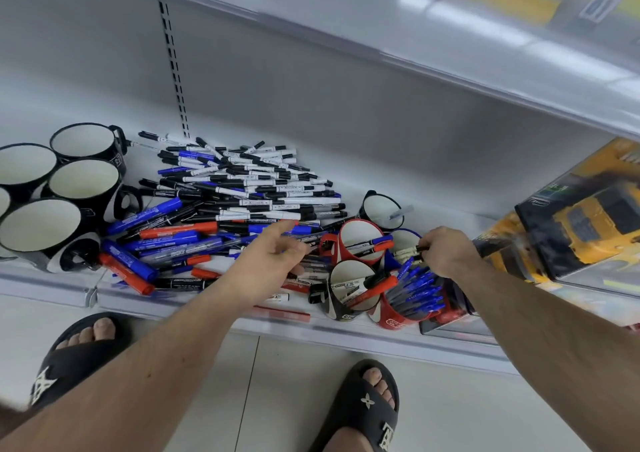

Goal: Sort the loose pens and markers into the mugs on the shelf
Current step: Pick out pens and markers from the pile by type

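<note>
Head view looks down on a white shelf (221, 316) and it's a busy scene. Big heap of loose pens and markers (242, 188) sprawls across the middle, thin black-and-white ones stacked toward the back, fat blue and red markers (149, 240) tumbled at the front left. Left hand (266, 261) hovers just over the front of the heap, index finger stretched out over the pens, the other fingers loosely curled, nothing in its grip. Right hand (446, 252) is over by the mugs on the right, fingers pinching a thin black-capped pen (410, 251) right above the blue mug (405, 247). Beside that, a red mug (360, 244) with a couple of pens leaning in it, and behind it a black mug (381, 211) with one grey pen poking out. Down front, a black-and-white mug (346, 289) carries a red marker and a black one, and the red mug at the edge (394, 316) is packed with blue pens (420, 292). Off to the left, a cluster of black mugs (69, 188) with white insides. On the right, yellow toy truck boxes (581, 223) crowd up against the filled mugs. Below the shelf, two feet in black slides (363, 410) on a pale tiled floor (277, 399).
</note>
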`<state>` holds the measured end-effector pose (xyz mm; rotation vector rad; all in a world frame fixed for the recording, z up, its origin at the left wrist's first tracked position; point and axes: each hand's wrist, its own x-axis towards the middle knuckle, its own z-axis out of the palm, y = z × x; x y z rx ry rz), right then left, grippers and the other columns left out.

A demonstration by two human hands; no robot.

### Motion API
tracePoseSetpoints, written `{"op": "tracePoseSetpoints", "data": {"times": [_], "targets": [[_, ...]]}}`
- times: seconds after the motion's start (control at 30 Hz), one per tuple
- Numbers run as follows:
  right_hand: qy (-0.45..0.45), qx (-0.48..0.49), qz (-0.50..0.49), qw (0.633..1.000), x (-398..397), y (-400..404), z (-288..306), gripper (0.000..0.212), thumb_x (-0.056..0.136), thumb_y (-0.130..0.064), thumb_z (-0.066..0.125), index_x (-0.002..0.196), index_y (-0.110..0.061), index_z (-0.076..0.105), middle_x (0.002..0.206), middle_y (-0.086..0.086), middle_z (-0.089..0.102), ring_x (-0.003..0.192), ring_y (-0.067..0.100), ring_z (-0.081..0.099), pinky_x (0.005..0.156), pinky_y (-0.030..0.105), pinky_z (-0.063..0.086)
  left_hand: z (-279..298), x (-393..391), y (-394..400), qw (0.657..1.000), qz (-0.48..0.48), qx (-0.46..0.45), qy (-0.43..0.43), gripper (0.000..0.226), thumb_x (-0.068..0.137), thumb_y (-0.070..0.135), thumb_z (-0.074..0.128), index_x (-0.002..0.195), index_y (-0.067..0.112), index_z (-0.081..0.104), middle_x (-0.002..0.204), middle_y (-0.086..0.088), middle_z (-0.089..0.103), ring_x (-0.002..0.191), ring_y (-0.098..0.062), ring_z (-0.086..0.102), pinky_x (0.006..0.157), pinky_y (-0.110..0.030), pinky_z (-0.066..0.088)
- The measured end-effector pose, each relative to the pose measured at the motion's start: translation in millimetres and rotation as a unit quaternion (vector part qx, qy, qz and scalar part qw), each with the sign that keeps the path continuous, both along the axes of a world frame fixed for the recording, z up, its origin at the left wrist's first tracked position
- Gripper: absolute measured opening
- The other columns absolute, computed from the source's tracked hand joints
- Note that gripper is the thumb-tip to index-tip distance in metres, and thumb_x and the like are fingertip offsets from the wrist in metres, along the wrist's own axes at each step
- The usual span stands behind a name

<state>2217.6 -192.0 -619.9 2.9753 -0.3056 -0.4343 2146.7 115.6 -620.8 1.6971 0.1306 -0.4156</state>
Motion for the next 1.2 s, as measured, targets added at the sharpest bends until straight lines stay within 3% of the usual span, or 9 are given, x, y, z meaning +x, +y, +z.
{"op": "tracePoseSetpoints", "data": {"times": [0.07, 0.17, 0.27, 0.43, 0.53, 0.6, 0.7, 1.0, 1.2], "targets": [[-0.061, -0.024, 0.026, 0.998, 4.1, 13.8, 8.2, 0.033, 0.089, -0.008, 0.054, 0.118, -0.017, 0.067, 0.113, 0.009, 0.064, 0.096, 0.028, 0.061, 0.079, 0.032, 0.053, -3.7, 5.6, 13.6, 0.999, 0.034, 0.001, 0.018, 0.050, 0.101, 0.023, 0.050, 0.148, 0.022, 0.034, 0.110, 0.008, 0.066, 0.090, -0.012, 0.066, 0.072, -0.029, 0.051], [-0.093, 0.085, 0.098, 0.987, 6.1, 59.7, 19.7, 0.032, 0.091, -0.016, 0.055, 0.121, -0.020, 0.067, 0.118, 0.006, 0.067, 0.104, 0.025, 0.063, 0.087, 0.033, 0.053, -11.3, 14.0, 37.2, 0.992, 0.112, -0.020, 0.053, 0.047, 0.099, 0.018, 0.053, 0.144, 0.018, 0.039, 0.108, 0.002, 0.068, 0.083, -0.014, 0.065, 0.069, -0.027, 0.050], [0.011, 0.100, 0.243, 0.965, -2.5, 120.5, 25.7, 0.024, 0.091, -0.027, 0.056, 0.112, -0.023, 0.068, 0.110, 0.002, 0.068, 0.103, 0.024, 0.062, 0.086, 0.037, 0.054, -22.8, 19.7, 56.3, 0.980, 0.184, -0.030, 0.074, 0.043, 0.096, 0.014, 0.057, 0.137, 0.013, 0.044, 0.110, -0.005, 0.068, 0.075, -0.012, 0.064, 0.064, -0.024, 0.047], [0.135, -0.033, 0.381, 0.914, -8.9, 194.1, 4.2, 0.028, 0.085, -0.029, 0.063, 0.110, -0.016, 0.059, 0.106, 0.006, 0.060, 0.099, 0.026, 0.058, 0.082, 0.037, 0.050, -44.2, 19.7, 77.4, 0.978, 0.196, 0.024, 0.074, 0.049, 0.096, 0.020, 0.057, 0.141, 0.015, 0.042, 0.117, -0.004, 0.063, 0.096, -0.020, 0.061, 0.085, -0.036, 0.049], [0.167, -0.174, 0.341, 0.908, 2.7, 213.2, -20.7, 0.076, 0.071, -0.043, 0.077, 0.133, -0.011, 0.046, 0.126, 0.009, 0.054, 0.116, 0.027, 0.051, 0.098, 0.042, 0.039, -48.3, 20.9, 81.8, 0.978, 0.190, 0.012, 0.080, 0.049, 0.097, 0.019, 0.055, 0.143, 0.017, 0.041, 0.122, -0.002, 0.061, 0.097, -0.014, 0.059, 0.076, -0.023, 0.043], [0.195, -0.248, 0.295, 0.902, 10.4, 219.5, -38.9, 0.121, 0.062, -0.054, 0.082, 0.150, 0.000, 0.019, 0.145, 0.016, 0.041, 0.132, 0.033, 0.040, 0.110, 0.054, 0.028, -49.8, 24.2, 82.0, 0.975, 0.203, -0.009, 0.088, 0.048, 0.097, 0.020, 0.055, 0.143, 0.017, 0.040, 0.113, 0.005, 0.061, 0.087, -0.007, 0.057, 0.066, -0.017, 0.040], [0.216, -0.271, 0.253, 0.903, 17.8, 223.1, -64.0, 0.142, 0.057, -0.063, 0.082, 0.153, 0.001, -0.002, 0.151, 0.024, 0.031, 0.139, 0.041, 0.030, 0.111, 0.066, 0.017, -52.9, 29.6, 82.0, 0.973, 0.208, -0.034, 0.094, 0.049, 0.098, 0.021, 0.055, 0.144, 0.017, 0.038, 0.099, 0.015, 0.057, 0.078, -0.001, 0.055, 0.062, -0.015, 0.040], [0.161, -0.197, 0.258, 0.932, 26.2, 220.7, -100.5, 0.123, 0.050, -0.041, 0.090, 0.146, -0.009, 0.019, 0.135, 0.021, 0.040, 0.123, 0.038, 0.043, 0.104, 0.053, 0.038, -66.5, 35.3, 89.7, 0.961, 0.237, -0.068, 0.125, 0.045, 0.096, 0.021, 0.056, 0.139, 0.020, 0.042, 0.112, 0.003, 0.060, 0.087, -0.013, 0.061, 0.067, -0.024, 0.047], [0.119, -0.023, 0.274, 0.954, 33.5, 212.0, -103.1, 0.098, 0.066, -0.036, 0.082, 0.145, -0.017, 0.027, 0.138, 0.012, 0.040, 0.128, 0.032, 0.040, 0.109, 0.041, 0.035, -64.2, 33.9, 86.4, 0.961, 0.235, -0.046, 0.135, 0.047, 0.098, 0.021, 0.054, 0.142, 0.018, 0.039, 0.110, 0.005, 0.058, 0.080, -0.004, 0.053, 0.061, -0.018, 0.037]]}}
